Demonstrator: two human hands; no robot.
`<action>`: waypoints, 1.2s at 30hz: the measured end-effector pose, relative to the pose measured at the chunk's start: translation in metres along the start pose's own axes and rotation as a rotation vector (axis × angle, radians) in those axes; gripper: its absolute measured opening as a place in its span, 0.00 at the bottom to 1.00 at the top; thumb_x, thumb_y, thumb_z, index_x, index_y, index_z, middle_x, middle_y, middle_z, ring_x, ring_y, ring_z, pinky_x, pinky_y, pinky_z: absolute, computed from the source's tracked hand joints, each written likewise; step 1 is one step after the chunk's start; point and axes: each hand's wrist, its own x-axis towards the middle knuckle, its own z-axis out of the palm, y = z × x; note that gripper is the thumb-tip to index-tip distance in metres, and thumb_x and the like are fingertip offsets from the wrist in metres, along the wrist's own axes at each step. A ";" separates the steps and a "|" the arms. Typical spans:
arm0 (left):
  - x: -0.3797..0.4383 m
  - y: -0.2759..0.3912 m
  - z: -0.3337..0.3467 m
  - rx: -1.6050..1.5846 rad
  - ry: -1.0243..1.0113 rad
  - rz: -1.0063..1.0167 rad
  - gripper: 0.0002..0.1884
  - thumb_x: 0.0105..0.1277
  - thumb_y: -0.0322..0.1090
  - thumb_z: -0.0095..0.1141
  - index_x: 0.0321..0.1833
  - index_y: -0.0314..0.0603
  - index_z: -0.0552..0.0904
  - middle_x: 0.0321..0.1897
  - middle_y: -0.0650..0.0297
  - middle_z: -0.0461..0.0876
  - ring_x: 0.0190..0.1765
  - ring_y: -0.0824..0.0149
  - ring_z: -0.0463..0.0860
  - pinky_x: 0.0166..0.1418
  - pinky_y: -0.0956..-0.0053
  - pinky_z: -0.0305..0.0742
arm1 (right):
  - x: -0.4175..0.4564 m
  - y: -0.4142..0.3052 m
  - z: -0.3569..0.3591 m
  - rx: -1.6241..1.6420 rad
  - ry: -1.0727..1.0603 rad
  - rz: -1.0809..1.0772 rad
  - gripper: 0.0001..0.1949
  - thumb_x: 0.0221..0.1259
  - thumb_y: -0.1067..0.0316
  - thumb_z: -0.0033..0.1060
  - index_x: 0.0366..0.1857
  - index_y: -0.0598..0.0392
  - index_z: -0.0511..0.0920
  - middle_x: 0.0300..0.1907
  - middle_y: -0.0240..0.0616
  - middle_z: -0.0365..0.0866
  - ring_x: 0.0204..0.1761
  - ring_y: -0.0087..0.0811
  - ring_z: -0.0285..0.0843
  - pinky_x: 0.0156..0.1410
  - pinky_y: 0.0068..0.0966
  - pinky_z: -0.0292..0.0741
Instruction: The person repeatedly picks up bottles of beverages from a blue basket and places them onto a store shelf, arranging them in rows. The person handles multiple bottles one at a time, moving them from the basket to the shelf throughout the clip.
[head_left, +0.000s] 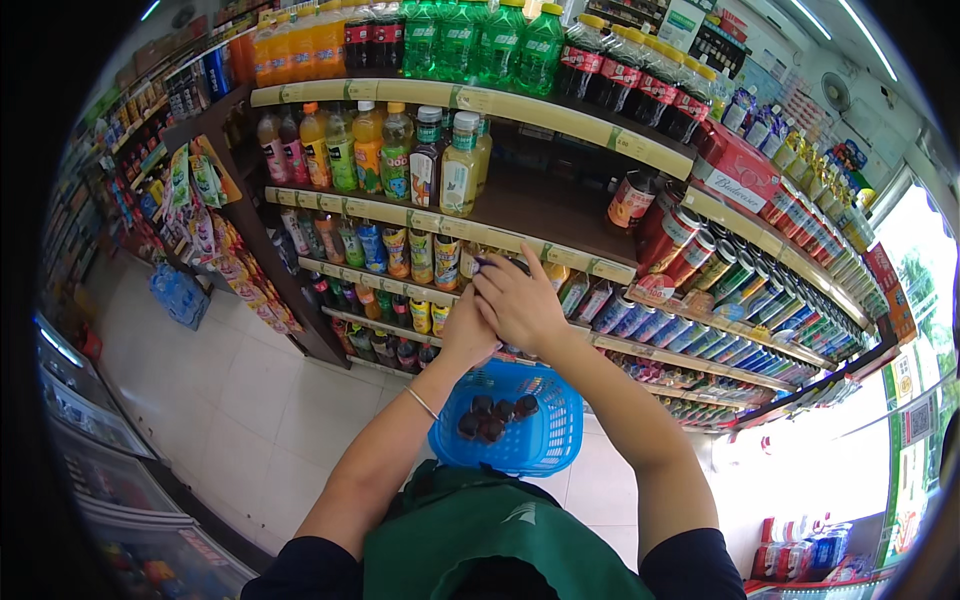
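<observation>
In front of the drink shelves my left hand and my right hand are brought together. The right one overlaps the left, its index finger raised apart from the others. A small dark purple patch shows by the right fingertips; what it is, and whether anything lies between the palms, is hidden. Below them a blue plastic basket contains several dark bottles, seen from above. Behind the hands run the price-label strip and a shelf board, with a bottle of pale yellow drink on it.
Soda bottles line the top shelf. Right of the hands stand a peach-labelled bottle, red cans and a Budweiser carton. Snack packets hang at the left shelf end. A glass-topped freezer borders the tiled floor.
</observation>
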 end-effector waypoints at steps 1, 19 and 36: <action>0.000 0.007 -0.003 0.131 -0.024 -0.014 0.31 0.55 0.42 0.71 0.58 0.35 0.74 0.50 0.47 0.83 0.50 0.45 0.83 0.52 0.59 0.80 | 0.009 0.001 0.001 -0.056 -0.041 0.044 0.13 0.68 0.56 0.52 0.41 0.52 0.82 0.48 0.40 0.85 0.59 0.39 0.78 0.74 0.47 0.62; -0.002 0.019 -0.008 -1.216 -0.139 -0.484 0.31 0.78 0.60 0.41 0.69 0.41 0.70 0.58 0.61 0.79 0.57 0.70 0.80 0.59 0.73 0.78 | 0.003 -0.018 0.011 0.682 0.326 0.445 0.19 0.67 0.65 0.56 0.61 0.56 0.76 0.64 0.49 0.75 0.68 0.44 0.71 0.73 0.37 0.66; -0.020 0.021 -0.009 -1.496 -0.572 -0.573 0.39 0.72 0.70 0.37 0.58 0.35 0.77 0.44 0.51 0.86 0.42 0.58 0.88 0.45 0.64 0.86 | 0.010 0.048 0.004 1.843 -0.178 0.542 0.14 0.72 0.55 0.55 0.43 0.55 0.83 0.41 0.35 0.85 0.45 0.29 0.82 0.54 0.25 0.78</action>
